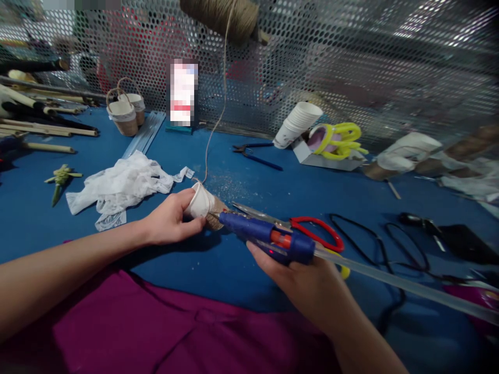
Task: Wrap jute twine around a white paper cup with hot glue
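Note:
My left hand (177, 218) grips a white paper cup (201, 200) tilted on its side, its lower part wrapped in brown twine. From the cup a strand of twine (221, 111) runs up to a large spool (222, 18) at the top. My right hand (307, 280) is closed around a blue glue gun (253, 231), whose nozzle meets the wrapped side of the cup. Out of the gun's back sticks a long clear glue stick (405, 283). Red-handled scissors (317, 232) lie just behind the gun. White lace (125, 182) is heaped left of the cup.
Two finished-looking twine-wrapped cups with handles (123, 117) stand at the back left, beside clear glue sticks (146, 132). Pliers (257, 155), stacked paper cups (298, 122) and a white box (325, 156) sit toward the back. A black cable (366, 236) curls at right.

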`<state>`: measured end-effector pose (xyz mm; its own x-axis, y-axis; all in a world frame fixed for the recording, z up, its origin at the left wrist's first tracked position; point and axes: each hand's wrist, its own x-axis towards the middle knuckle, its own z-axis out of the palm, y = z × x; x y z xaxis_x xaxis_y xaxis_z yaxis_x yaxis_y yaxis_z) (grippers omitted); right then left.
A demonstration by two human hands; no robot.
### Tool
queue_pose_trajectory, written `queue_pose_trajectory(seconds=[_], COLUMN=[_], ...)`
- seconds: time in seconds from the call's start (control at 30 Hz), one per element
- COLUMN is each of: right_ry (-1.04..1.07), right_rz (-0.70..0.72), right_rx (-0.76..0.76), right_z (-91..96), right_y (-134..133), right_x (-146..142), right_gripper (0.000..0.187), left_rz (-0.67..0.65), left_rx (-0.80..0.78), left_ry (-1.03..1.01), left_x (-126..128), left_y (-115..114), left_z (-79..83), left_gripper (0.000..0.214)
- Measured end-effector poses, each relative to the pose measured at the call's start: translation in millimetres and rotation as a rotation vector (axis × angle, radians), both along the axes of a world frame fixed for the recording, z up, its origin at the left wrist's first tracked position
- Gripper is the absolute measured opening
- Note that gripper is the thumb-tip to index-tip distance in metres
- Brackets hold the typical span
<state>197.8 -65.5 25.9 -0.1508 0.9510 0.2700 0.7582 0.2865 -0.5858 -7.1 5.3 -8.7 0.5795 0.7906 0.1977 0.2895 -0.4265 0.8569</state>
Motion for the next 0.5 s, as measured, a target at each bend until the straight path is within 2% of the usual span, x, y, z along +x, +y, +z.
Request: queue_pose_trajectory(seconds=[0.13,0.3,0.43,0.5], right_ry=[-0.041,-0.245,-0.393,-0.478], right_rz=[0.006,0.056,0.049,0.091], right_rx=[0.046,0.084,0.213,0.278], right_z=[0.0,4.7,-1.6,-4.5], right_y=[0,-1,-1,0], right_x=[3,2,5,11], right_gripper=[0.016,0.021,0.025,0.029], left_rz=[0.003,0.007,-0.004,-0.014], left_rx=[0.015,0.015,0.040,0.070], left_ry=[-0.003,0.000,0.013,0.021], left_x=[0,1,1,0], left_y=[0,-1,-1,-1], left_z=[0.4,1.6,2.6,3.1], left_gripper=[0.021,0.021,0.023,0.022])
